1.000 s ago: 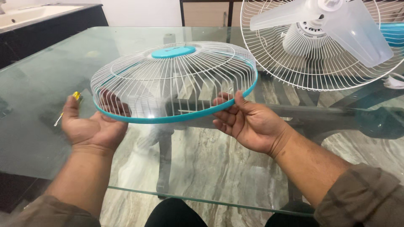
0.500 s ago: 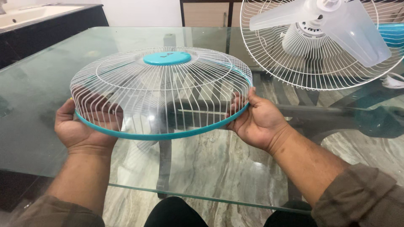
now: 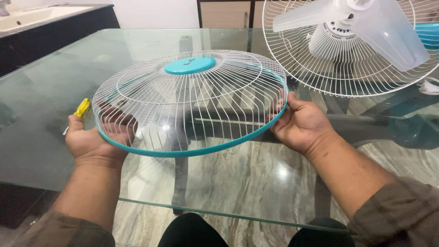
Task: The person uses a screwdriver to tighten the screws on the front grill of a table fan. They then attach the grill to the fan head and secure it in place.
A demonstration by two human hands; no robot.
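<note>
Both forearms reach forward; the left hand and right hand clamp opposite edges of the front fan guard, white wire with a teal rim, held tilted above the glass table, between the hands

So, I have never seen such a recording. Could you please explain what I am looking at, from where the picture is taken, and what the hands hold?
The picture comes from a camera worn on a person's head, looking down at their own two bare hands. The left hand and the right hand grip opposite sides of a round white wire fan guard with a teal rim and teal centre cap, held above a glass table. A yellow-handled screwdriver lies on the glass beside the left hand. At the top right is the fan itself, its pale blades uncovered inside the rear guard.
</note>
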